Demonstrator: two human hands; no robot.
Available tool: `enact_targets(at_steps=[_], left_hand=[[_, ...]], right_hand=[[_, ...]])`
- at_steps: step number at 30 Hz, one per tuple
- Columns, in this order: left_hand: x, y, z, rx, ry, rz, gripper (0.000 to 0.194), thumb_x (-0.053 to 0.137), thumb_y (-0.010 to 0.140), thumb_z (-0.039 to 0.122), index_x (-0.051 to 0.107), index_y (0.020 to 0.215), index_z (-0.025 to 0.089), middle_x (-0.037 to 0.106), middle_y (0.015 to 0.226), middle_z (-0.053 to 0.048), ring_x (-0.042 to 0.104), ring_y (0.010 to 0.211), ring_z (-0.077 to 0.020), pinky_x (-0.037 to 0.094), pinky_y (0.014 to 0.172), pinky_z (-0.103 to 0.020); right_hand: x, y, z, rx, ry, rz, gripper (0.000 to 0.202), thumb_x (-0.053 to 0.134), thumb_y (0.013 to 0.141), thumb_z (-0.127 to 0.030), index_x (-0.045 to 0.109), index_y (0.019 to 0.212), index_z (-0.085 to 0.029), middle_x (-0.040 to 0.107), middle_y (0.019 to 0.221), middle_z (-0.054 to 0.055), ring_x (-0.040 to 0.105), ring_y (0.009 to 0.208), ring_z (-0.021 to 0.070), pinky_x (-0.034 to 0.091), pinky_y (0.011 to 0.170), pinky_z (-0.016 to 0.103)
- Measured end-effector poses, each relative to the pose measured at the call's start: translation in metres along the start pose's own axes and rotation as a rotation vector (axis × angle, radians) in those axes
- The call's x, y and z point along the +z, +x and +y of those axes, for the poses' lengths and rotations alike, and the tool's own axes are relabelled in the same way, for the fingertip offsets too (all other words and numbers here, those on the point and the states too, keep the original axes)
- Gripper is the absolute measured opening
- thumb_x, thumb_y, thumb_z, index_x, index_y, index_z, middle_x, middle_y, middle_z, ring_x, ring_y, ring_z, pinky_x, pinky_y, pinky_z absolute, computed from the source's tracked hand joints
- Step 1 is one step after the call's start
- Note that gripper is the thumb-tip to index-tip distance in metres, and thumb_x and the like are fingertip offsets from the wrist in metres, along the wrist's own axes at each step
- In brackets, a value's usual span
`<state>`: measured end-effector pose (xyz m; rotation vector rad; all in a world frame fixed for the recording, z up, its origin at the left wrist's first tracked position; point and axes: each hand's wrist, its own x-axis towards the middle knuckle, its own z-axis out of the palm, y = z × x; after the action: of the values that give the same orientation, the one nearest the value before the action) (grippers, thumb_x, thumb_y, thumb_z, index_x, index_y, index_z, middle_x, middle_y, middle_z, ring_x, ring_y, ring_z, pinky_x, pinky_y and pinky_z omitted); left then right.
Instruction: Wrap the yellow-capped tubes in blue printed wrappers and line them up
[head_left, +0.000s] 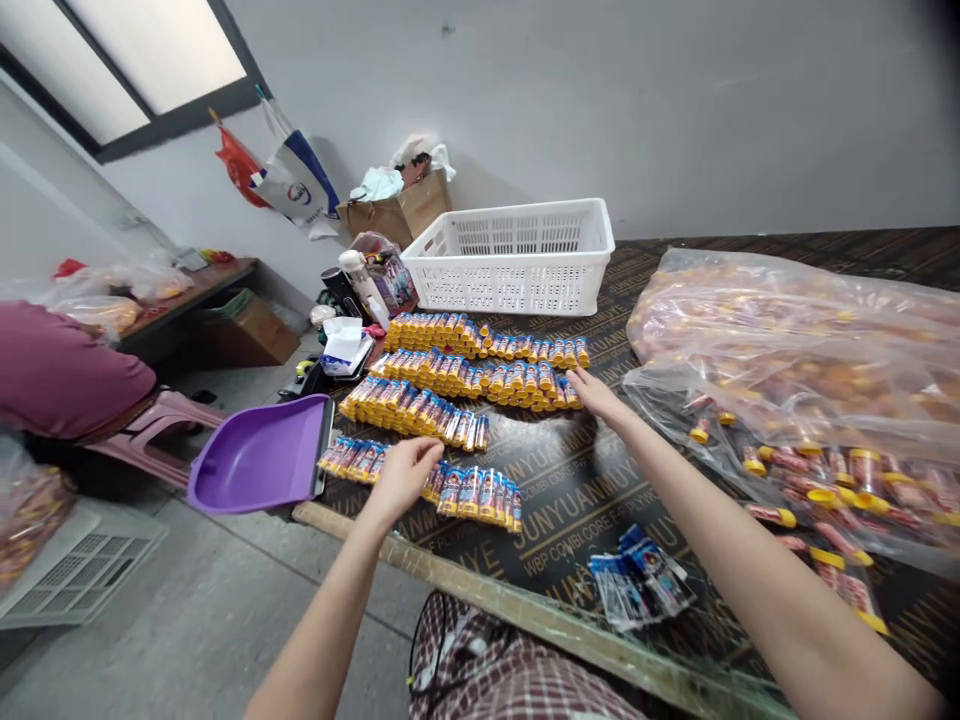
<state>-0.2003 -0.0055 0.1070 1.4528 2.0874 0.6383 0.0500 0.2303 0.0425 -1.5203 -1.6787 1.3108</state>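
Small blue-and-yellow packets, each apparently a yellow-ended tube, lie in several rows on the dark printed board. My left hand (pixel 409 475) is over the front row of packets (pixel 480 495), its fingers curled down and pressed together; what is under the fingertips is hidden. My right hand (pixel 596 395) reaches to the right end of a stacked row of packets (pixel 529 383), fingers stretched out and nothing visibly gripped. Behind that row lies the back row of packets (pixel 450 332). A third stack (pixel 420 412) sits between it and the front row. Flat blue-and-clear wrappers (pixel 641 580) lie near my right forearm.
A white plastic basket (pixel 517 280) stands against the wall. To the right, a large clear bag (pixel 787 320) spills yellow-capped tubes (pixel 862 475). A purple dustpan (pixel 262 455) juts past the left table edge. Another person (pixel 71 370) sits at far left on a pink stool (pixel 161 425).
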Motion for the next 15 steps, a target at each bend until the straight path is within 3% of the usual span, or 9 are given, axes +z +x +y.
enact_targets(at_steps=[3, 6, 10, 15], left_hand=[[0.028, -0.03, -0.012, -0.03, 0.123, 0.078, 0.032, 0.042, 0.088, 0.03, 0.065, 0.104, 0.015, 0.069, 0.106, -0.01, 0.062, 0.1, -0.0211, 0.045, 0.091, -0.03], [0.053, -0.047, -0.012, -0.07, 0.275, 0.111, 0.037, 0.036, 0.091, 0.029, 0.058, 0.116, 0.013, 0.063, 0.116, -0.015, 0.058, 0.108, -0.0227, 0.042, 0.095, -0.032], [0.069, -0.052, -0.002, -0.111, 0.449, 0.084, 0.039, 0.032, 0.093, 0.032, 0.056, 0.113, 0.008, 0.063, 0.107, -0.019, 0.06, 0.103, -0.0263, 0.045, 0.087, -0.034], [0.069, -0.049, 0.006, -0.108, 0.528, 0.026, 0.041, 0.026, 0.094, 0.032, 0.06, 0.099, 0.009, 0.065, 0.099, -0.018, 0.062, 0.095, -0.027, 0.046, 0.081, -0.034]], right_hand=[[0.007, -0.043, 0.001, 0.019, 0.05, -0.022, 0.054, 0.044, 0.09, -0.043, 0.037, 0.138, -0.019, 0.044, 0.138, 0.012, 0.039, 0.128, 0.0272, 0.04, 0.101, 0.04], [0.03, -0.1, 0.012, 0.113, 0.107, -0.205, 0.054, 0.05, 0.085, -0.049, 0.047, 0.13, -0.02, 0.062, 0.107, 0.013, 0.064, 0.089, 0.0244, 0.057, 0.068, 0.036], [0.064, -0.158, 0.027, 0.233, 0.186, -0.395, 0.056, 0.047, 0.086, -0.054, 0.044, 0.131, -0.021, 0.06, 0.093, 0.01, 0.065, 0.07, 0.0175, 0.058, 0.054, 0.032], [0.08, -0.172, 0.031, 0.255, 0.238, -0.421, 0.058, 0.051, 0.086, -0.051, 0.039, 0.134, -0.022, 0.058, 0.096, 0.01, 0.063, 0.066, 0.0133, 0.058, 0.053, 0.03]])
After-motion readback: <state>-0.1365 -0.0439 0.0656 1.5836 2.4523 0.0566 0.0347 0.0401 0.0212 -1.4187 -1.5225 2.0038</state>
